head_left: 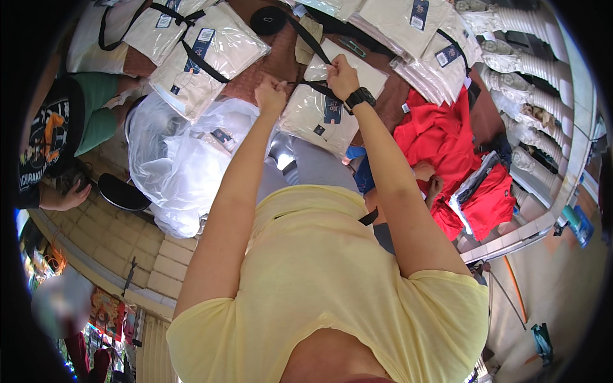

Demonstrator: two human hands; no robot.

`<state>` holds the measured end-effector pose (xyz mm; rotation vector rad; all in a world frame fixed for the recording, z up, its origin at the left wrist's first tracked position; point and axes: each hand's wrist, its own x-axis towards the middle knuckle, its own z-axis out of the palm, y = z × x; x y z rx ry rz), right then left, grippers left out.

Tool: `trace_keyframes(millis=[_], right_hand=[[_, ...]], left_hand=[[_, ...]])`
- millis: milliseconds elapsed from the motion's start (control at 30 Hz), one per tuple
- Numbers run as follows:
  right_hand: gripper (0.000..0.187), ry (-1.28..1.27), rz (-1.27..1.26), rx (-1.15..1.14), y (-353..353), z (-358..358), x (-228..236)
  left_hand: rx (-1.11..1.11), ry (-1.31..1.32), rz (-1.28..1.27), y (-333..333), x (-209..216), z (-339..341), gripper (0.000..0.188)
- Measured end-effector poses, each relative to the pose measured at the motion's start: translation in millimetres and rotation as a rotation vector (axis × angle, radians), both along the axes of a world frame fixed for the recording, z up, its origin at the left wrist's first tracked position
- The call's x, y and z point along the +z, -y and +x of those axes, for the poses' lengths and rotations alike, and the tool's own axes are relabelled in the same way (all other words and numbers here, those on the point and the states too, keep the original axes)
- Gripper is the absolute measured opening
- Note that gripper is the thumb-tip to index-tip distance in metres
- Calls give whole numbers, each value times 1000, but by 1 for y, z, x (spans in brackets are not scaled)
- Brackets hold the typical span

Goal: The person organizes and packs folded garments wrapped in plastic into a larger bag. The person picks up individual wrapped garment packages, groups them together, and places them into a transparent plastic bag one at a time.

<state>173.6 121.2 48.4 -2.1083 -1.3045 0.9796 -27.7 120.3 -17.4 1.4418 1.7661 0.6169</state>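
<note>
In front of me lies a stack of folded cream garments in clear plastic (306,118), with a navy tag on its top pack. A black ribbon (308,39) runs from a black roll (268,20) at the far side down to this stack and lies across its top. My left hand (271,94) is closed at the stack's left edge, pinching the ribbon near its end. Over the stack's far right part, my right hand (343,75), with a black watch on the wrist, grips the ribbon between closed fingers.
Cream packs tied with black ribbon (207,60) sit far left, more packs (440,54) far right. Clear plastic bags (185,153) bulge at left. Another person's hand (67,195) is at far left. Near red garments (440,137), other hands (428,179) show. White balusters (527,57) line the right.
</note>
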Motion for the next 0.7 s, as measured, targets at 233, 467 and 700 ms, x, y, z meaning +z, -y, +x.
trace_keyframes(millis=[233, 467, 700], right_hand=[[17, 157, -45, 129, 28, 41, 9], [32, 138, -287, 334, 22, 17, 35], [30, 323, -55, 265, 14, 3, 18]], left_hand=[[-70, -137, -32, -15, -17, -56, 19], [262, 905, -465, -12, -6, -26, 13], [-697, 87, 218, -11, 29, -11, 27]])
